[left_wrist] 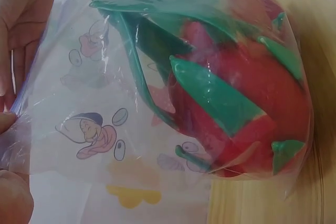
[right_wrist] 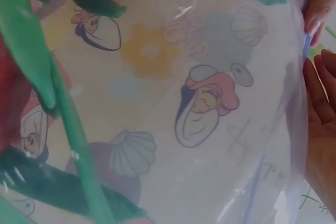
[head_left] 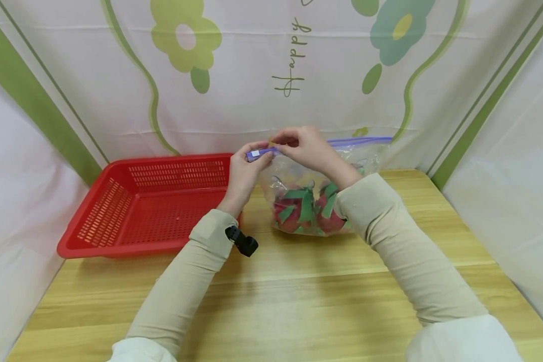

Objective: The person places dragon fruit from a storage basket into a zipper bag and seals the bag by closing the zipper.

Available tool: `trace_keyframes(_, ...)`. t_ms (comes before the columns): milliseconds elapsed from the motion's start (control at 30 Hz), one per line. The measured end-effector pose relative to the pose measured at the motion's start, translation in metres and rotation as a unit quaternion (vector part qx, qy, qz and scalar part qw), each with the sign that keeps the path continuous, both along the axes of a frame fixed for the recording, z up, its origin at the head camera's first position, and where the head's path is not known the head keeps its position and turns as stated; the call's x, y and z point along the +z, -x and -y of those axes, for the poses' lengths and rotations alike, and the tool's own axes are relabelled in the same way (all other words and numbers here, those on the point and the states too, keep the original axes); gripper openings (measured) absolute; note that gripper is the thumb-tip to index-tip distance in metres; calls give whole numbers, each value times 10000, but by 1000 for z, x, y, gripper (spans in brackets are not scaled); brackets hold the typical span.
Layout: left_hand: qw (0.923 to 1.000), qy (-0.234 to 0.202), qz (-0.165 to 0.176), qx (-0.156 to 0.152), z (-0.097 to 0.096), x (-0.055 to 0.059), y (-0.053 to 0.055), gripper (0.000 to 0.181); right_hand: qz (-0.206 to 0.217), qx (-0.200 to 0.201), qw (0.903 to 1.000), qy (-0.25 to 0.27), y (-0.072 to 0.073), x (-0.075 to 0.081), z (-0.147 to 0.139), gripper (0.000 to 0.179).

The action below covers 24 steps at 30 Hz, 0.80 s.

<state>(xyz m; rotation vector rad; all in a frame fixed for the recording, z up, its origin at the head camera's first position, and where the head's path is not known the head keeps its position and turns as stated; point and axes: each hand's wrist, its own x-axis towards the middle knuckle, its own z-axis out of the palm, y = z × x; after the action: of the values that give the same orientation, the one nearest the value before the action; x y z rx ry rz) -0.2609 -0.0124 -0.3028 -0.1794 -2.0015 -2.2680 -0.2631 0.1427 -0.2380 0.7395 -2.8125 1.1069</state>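
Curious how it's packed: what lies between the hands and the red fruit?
Printed clear plastic bag, then green leaves on the red fruit, as the left wrist view shows.

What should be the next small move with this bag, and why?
Perhaps slide the right hand along the purple strip, pressing toward its right end: the left hand holds one end, the other is unheld, and red fruits lie inside the bag.

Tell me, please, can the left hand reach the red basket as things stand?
Probably yes: nothing visible stands between the left hand and the red basket beside it, though it pinches the plastic bag.
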Motion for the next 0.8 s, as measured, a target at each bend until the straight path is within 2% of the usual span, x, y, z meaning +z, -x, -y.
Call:
trace_keyframes(133, 9999, 114, -19, -44, 2, 0, 0, 31, -104, 99, 9998, -97, 2, -3, 0, 26)
trace_keyframes(300, 9996, 284, -16, -56, 4, -1, 1, 33, -31, 96, 9998, -171, 4, -5, 1, 26)
trace_keyframes(600, 9989, 406, -3, 251, 9, -5, 2, 32, 26, 19, 9999, -115, 6, -4, 1, 26)
trace_keyframes(800, 9985, 403, -236, 288, 17, -3, 1, 30, 29, -31, 9999, -91, 6, -5, 2, 23)
